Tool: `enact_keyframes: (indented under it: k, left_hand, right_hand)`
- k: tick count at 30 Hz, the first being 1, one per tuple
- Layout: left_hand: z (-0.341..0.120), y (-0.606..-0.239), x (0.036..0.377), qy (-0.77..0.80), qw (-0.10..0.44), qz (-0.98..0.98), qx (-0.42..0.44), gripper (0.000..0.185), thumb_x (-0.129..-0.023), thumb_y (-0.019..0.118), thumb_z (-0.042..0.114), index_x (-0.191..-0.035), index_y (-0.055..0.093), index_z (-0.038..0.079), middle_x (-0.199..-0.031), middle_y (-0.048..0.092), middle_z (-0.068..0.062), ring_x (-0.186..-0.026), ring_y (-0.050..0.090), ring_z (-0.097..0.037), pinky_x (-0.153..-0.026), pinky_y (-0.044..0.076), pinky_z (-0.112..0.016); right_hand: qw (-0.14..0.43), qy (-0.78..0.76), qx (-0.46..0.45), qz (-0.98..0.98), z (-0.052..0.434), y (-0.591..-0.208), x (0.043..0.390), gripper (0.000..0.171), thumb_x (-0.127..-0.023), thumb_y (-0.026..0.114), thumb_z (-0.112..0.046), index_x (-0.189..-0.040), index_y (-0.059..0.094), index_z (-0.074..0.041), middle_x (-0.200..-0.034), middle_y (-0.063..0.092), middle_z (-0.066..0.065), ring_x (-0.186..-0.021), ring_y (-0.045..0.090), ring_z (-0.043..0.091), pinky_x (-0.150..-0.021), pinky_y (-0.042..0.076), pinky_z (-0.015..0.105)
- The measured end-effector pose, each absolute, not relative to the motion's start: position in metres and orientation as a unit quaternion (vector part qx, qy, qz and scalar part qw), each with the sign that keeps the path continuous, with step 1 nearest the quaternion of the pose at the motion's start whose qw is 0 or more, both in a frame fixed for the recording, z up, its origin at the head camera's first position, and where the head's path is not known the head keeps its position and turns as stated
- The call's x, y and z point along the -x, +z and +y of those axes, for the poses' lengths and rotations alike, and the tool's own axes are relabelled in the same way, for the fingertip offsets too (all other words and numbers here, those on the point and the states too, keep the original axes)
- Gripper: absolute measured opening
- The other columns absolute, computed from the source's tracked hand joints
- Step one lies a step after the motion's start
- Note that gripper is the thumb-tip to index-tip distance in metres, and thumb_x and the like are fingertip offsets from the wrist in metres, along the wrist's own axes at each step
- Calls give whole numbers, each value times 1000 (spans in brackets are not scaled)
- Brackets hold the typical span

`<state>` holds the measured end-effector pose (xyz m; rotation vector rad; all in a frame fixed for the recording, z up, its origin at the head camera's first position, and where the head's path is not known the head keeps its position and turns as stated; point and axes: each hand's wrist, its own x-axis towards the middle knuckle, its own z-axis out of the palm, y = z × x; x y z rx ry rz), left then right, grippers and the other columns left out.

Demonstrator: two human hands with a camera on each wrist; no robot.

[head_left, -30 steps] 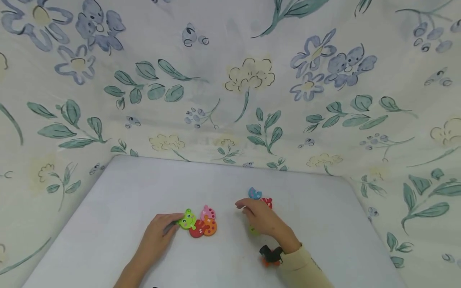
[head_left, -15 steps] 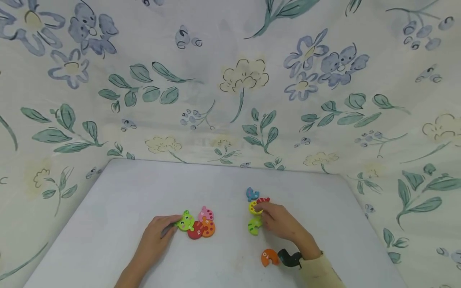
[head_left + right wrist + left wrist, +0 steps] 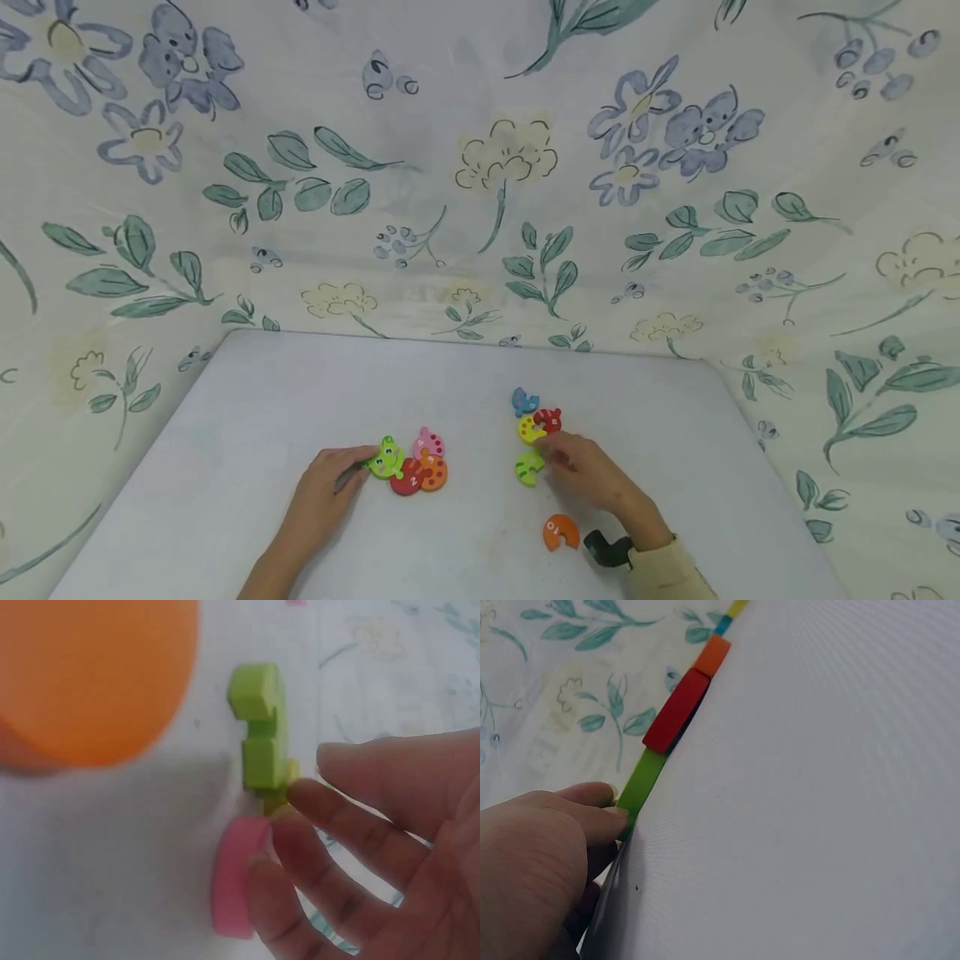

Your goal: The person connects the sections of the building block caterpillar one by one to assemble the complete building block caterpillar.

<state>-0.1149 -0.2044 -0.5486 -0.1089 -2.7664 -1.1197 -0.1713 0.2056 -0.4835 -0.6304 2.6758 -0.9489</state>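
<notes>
On a white tabletop (image 3: 300,392) backed by floral cloth (image 3: 480,167), a person's two bare hands work among small, flat, colourful puzzle pieces.

The left hand (image 3: 326,492) lies on the table at the left, its fingers loosely extended, their tips touching the bright green frog-face piece (image 3: 387,459). That piece begins a joined cluster: a red piece (image 3: 408,480) marked 2 just beside it, an orange piece (image 3: 435,473) next, and a pink piece (image 3: 429,442) behind them. The left wrist view shows the fingertips (image 3: 604,814) pressed to the green piece's edge rather than wrapped round it.

The right hand (image 3: 592,477) lies to the right, well apart from the cluster, its fingers spread and relaxed, gripping nothing. Its fingertips reach a second group of pieces: a lime green piece (image 3: 528,468) just beside them, a yellow piece (image 3: 531,430) and a red piece marked 5 (image 3: 551,421) behind it, and a blue piece (image 3: 524,402) farthest back. In the right wrist view the fingertips (image 3: 300,799) touch the yellow and lime green pieces, with a pink-looking piece under the lower finger.

An orange piece marked 10 (image 3: 560,532) lies alone near the right wrist, beside the black wrist-worn camera (image 3: 606,548) and a cream sleeve (image 3: 667,575).
</notes>
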Motion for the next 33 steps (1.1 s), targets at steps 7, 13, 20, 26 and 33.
enact_keyframes:
  k: [7, 13, 20, 26, 33]
  left_hand:
    - [-205, -551, 115, -382, 82, -920, 38, 37, -97, 74, 6, -131, 72, 18, -128, 71, -1, -124, 59, -26, -106, 50, -54]
    - [-204, -551, 115, -385, 81, -919, 35, 37, -97, 74, 7, -132, 72, 20, -128, 70, 0, -124, 58, -25, -106, 50, -53]
    - [-205, -550, 115, -381, 90, -919, 36, 36, -96, 75, 6, -130, 73, 19, -127, 71, 0, -123, 59, -26, -106, 50, -54]
    - [-204, -550, 114, -378, 86, -921, 34, 36, -96, 74, 6, -130, 73, 19, -128, 71, -1, -124, 59, -26, -106, 49, -54]
    - [-204, -550, 114, -380, 82, -921, 30, 37, -96, 74, 6, -131, 72, 20, -129, 71, 0, -125, 58, -26, -107, 49, -54]
  right_hand:
    - [80, -260, 221, 937, 196, -496, 168, 32, -94, 74, -5, -125, 73, -10, -103, 62, -5, -89, 50, 14, -77, 51, 28]
    - [57, -230, 224, 945, 192, -502, 168, 28, -91, 78, -6, -118, 76, -12, -107, 62, -5, -88, 48, 13, -75, 50, 27]
    - [71, -215, 198, 954, 188, -501, 167, 31, -90, 81, -14, -120, 75, -15, -102, 59, -7, -88, 48, 13, -77, 51, 29]
    - [98, -190, 198, 957, 184, -498, 167, 42, -89, 84, -23, -129, 73, -16, -97, 56, -9, -90, 48, 13, -79, 52, 31]
    - [107, -188, 208, 954, 184, -495, 166, 45, -88, 86, -23, -130, 72, -14, -93, 54, -8, -88, 47, 14, -75, 49, 30]
